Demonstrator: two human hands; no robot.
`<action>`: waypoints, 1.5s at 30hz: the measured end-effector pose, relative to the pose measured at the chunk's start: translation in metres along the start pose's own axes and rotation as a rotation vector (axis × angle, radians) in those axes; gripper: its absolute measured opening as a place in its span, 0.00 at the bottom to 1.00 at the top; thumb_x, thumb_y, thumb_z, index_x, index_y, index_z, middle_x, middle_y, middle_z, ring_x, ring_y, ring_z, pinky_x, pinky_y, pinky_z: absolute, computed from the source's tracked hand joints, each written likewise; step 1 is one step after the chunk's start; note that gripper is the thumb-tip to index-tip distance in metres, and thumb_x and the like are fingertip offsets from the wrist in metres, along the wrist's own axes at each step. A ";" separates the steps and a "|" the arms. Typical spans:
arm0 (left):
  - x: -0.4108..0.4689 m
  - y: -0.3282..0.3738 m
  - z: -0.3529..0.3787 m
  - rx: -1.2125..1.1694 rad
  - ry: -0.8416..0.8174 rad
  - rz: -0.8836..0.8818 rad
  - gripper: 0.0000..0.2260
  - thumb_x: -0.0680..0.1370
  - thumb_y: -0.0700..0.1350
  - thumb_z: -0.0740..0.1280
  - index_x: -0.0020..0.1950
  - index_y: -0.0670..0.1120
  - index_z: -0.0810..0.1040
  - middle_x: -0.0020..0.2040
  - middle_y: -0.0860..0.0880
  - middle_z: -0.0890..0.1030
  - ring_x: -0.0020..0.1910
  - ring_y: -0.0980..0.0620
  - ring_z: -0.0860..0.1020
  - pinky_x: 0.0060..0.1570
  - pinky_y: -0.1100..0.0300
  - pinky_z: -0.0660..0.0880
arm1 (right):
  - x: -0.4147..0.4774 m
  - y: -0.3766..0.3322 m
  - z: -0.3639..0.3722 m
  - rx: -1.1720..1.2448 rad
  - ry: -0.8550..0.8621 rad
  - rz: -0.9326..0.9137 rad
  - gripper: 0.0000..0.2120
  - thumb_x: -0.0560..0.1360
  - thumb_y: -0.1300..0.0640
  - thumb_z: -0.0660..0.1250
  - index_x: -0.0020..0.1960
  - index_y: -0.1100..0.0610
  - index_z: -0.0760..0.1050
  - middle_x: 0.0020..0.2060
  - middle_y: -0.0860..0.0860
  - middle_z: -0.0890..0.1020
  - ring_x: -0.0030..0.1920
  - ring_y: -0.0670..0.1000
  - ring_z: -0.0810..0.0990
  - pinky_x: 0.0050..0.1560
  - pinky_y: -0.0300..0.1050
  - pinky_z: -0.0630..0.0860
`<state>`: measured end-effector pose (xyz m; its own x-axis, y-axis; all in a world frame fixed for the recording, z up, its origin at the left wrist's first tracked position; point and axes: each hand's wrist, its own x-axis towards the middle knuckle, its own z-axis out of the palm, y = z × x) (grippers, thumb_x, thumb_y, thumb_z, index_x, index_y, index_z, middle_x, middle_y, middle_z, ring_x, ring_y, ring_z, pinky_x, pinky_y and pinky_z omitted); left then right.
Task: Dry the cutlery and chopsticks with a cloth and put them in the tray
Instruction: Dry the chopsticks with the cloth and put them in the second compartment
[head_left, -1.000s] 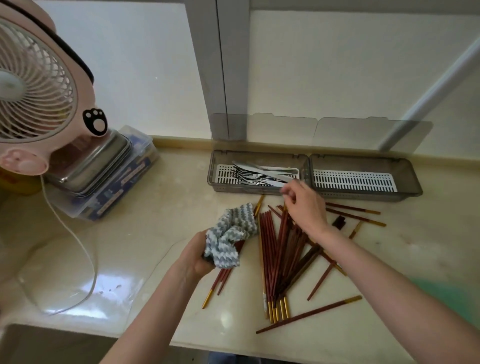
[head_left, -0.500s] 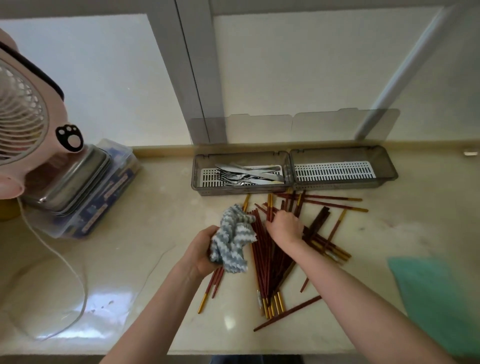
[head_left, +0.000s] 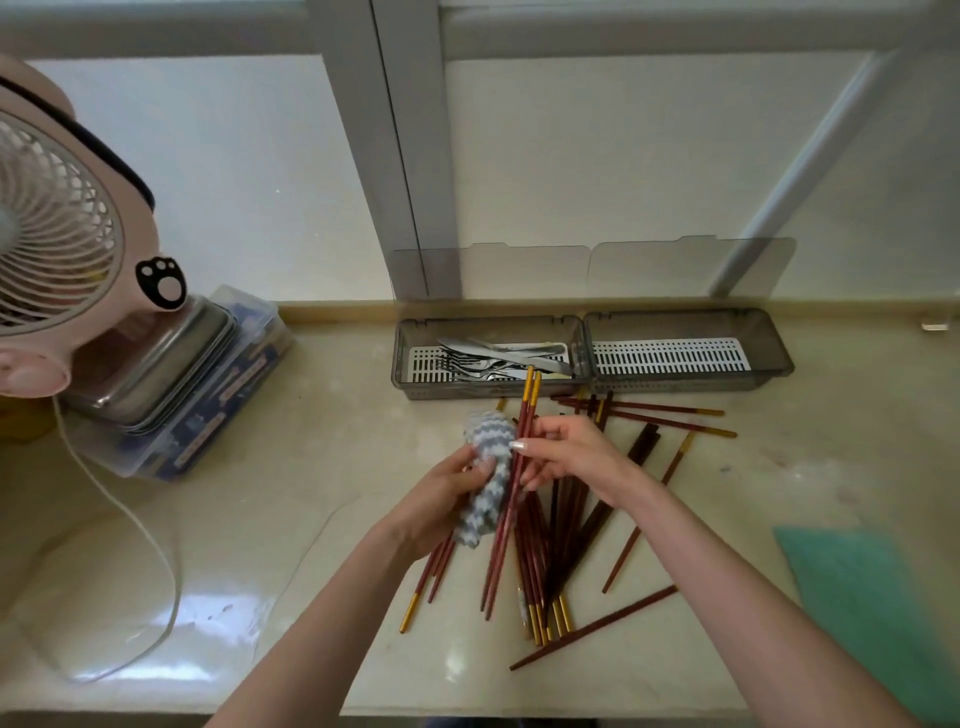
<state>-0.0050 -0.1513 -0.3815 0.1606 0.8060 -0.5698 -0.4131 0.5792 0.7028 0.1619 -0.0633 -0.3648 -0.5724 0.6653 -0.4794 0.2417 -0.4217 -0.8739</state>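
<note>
My right hand (head_left: 566, 457) pinches a pair of red-brown chopsticks with gold ends (head_left: 522, 441), lifted and pointing toward the tray. My left hand (head_left: 441, 499) grips a grey-and-white zigzag cloth (head_left: 485, 483) pressed against those chopsticks. Several more chopsticks (head_left: 571, 540) lie scattered on the counter below and to the right of my hands. The grey two-compartment tray (head_left: 584, 358) stands at the back; its left compartment holds metal forks and knives (head_left: 493, 358), its right compartment (head_left: 670, 356) shows only its white slotted insert.
A pink fan (head_left: 57, 249) stands at the left on stacked metal trays and a plastic box (head_left: 197, 384); its white cord (head_left: 145, 530) loops over the counter. A green cloth (head_left: 872, 608) lies at the right. The counter's front edge runs just below my forearms.
My right hand left the tray, went down to the pile and lifted a pair of chopsticks. My left hand brought the cloth against them.
</note>
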 end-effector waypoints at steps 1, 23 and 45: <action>0.000 0.000 0.004 0.060 -0.020 0.014 0.14 0.78 0.39 0.62 0.64 0.45 0.73 0.54 0.42 0.81 0.51 0.44 0.80 0.49 0.55 0.79 | -0.001 0.000 0.004 -0.017 0.007 -0.013 0.02 0.75 0.65 0.68 0.45 0.65 0.76 0.33 0.57 0.80 0.30 0.50 0.81 0.33 0.41 0.80; 0.000 0.020 0.011 0.293 0.012 -0.046 0.13 0.79 0.35 0.59 0.63 0.35 0.72 0.53 0.37 0.78 0.47 0.46 0.78 0.50 0.54 0.77 | -0.007 -0.008 -0.010 -0.095 0.235 -0.084 0.04 0.71 0.67 0.71 0.44 0.66 0.78 0.32 0.59 0.80 0.27 0.51 0.80 0.29 0.43 0.80; -0.011 0.014 0.023 0.965 0.106 0.117 0.14 0.74 0.48 0.70 0.31 0.48 0.70 0.31 0.52 0.72 0.31 0.56 0.71 0.33 0.65 0.67 | -0.011 -0.037 -0.058 -0.276 0.608 -0.096 0.03 0.71 0.67 0.70 0.40 0.61 0.79 0.33 0.58 0.82 0.25 0.48 0.80 0.27 0.36 0.78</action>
<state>0.0076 -0.1494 -0.3555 0.0641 0.8768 -0.4766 0.4971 0.3861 0.7771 0.2053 -0.0193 -0.3315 -0.0776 0.9545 -0.2879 0.4493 -0.2243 -0.8648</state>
